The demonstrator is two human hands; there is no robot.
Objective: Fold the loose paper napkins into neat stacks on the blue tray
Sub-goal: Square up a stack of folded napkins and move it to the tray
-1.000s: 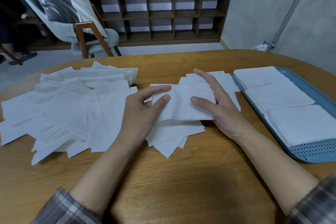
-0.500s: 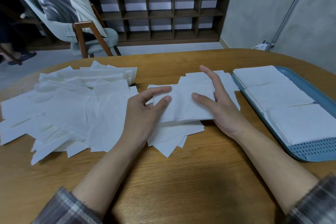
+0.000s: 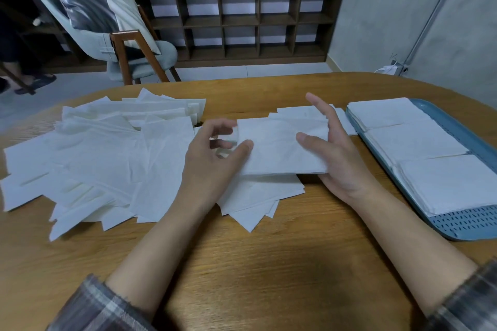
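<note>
Holding one folded napkin (image 3: 277,148) just above the table (image 3: 255,263), the left hand (image 3: 212,153) pinches its left end between thumb and curled fingers. The right hand (image 3: 336,158) clamps the right end under its thumb, fingers straight. The sheet looks feather-light, limp and easily creased, so a gentle grip at the short ends suits it. A small pile (image 3: 258,196) lies beneath and loose napkins (image 3: 102,156) sprawl left. Bare wood leads right to the blue tray (image 3: 457,226), where stacks (image 3: 414,142) cover all but the near end.

Folded napkin (image 3: 277,152) between left hand (image 3: 212,166) and right hand (image 3: 343,161), above table (image 3: 269,263)
</note>
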